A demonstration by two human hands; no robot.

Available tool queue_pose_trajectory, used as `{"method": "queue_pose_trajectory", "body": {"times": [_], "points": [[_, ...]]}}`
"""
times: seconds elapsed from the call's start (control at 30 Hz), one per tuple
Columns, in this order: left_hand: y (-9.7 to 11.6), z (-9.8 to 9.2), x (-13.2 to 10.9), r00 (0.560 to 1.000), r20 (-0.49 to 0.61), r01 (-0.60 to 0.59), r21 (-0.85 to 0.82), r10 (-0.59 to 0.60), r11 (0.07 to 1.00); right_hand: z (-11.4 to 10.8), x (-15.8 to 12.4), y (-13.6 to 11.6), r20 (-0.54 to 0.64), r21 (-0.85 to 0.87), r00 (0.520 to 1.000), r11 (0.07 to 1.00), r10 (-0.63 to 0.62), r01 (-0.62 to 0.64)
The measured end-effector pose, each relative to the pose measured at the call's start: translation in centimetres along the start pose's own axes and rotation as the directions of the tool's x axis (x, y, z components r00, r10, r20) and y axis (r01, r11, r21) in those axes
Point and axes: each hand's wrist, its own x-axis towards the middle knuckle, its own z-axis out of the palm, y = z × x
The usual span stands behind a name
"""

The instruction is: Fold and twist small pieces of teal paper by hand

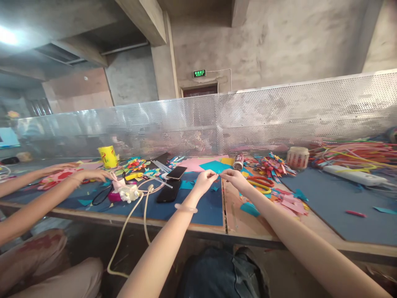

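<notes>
My left hand (205,182) has its fingers pinched together over the table, a bracelet round the wrist. Close by on the right, my right hand (235,179) pinches in the same way. Between the fingertips shows a small blue paper piece (219,172), which both hands appear to grip. Behind them lie blue paper sheets (208,166) and a pink sheet (192,164). Small blue scraps (214,188) rest below my hands. Right of my right hand are orange-and-yellow-handled scissors (262,182) and pink paper scraps (290,203).
A co-worker's hands (94,175) work at the left. Two phones (169,193), a cable (125,225) and a yellow can (108,157) lie between us. At the right are a jar (297,158), a colourful paper pile (273,166) and a power strip (353,176). A perforated metal screen (279,111) stands behind.
</notes>
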Motion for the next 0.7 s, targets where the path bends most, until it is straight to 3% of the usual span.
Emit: {"method": "queue_pose_trajectory", "body": {"times": [0.2,0.47,0.6,0.7], "points": [[-0.1,0.0,0.1,0.997,0.049,0.065,-0.04,-0.063,0.997,-0.1,0.5,0.6,0.0,-0.085,0.993,0.989,-0.121,0.121],[0.7,-0.3,-0.2,0.998,-0.013,0.052,-0.143,-0.055,0.988,-0.2,0.5,0.6,-0.009,-0.176,0.977,0.962,-0.212,0.207],[0.6,-0.6,0.1,0.989,-0.15,0.006,-0.036,-0.011,0.999,0.0,1.0,1.3,-0.039,-0.25,0.966,0.939,-0.254,0.237],[-0.2,-0.7,0.1,0.973,-0.208,-0.051,0.23,0.101,0.972,0.1,1.4,2.3,-0.12,-0.326,0.969,0.93,-0.218,0.169]]}}
